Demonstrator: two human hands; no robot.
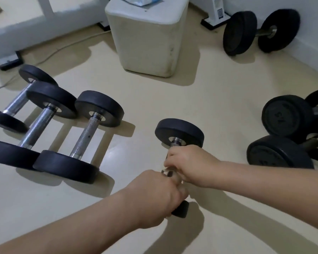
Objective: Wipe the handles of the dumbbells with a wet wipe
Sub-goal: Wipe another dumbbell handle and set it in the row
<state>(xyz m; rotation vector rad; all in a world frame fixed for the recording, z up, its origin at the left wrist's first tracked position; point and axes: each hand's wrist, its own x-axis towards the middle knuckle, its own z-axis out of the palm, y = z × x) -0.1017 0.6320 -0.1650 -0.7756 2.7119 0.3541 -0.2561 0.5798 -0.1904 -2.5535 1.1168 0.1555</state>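
1. The dumbbell (179, 132) being worked on is lying on the floor (191, 88) in the near centre of the scene. Its far head is pointing away from the person, and its near head is showing only as a dark edge below the left hand.
2. The left hand (154, 195) is reaching in from the near left. Its fingers are curling round the near end of the handle (173, 143), just beside the near head.
3. The right hand (188, 163) is reaching in from the right. It is closing round the far part of the handle, just short of the far head.
4. The two hands are sitting almost against each other on the handle. A pale material (166, 171) is showing between them, blurred; whether it is the wet wipe cannot be told.
5. A row of three dumbbells (39, 125) is lying side by side at the left, well apart from the hands.
6. A pair of dumbbells (286, 118) is lying at the right edge, near the right forearm.
7. A single dumbbell (239, 33) is resting against the wall at the far right.
8. A white padded block (145, 43) is standing at the far centre, carrying a packet (138, 0) on top.
9. A cable (66, 46) is running across the floor at the far left.
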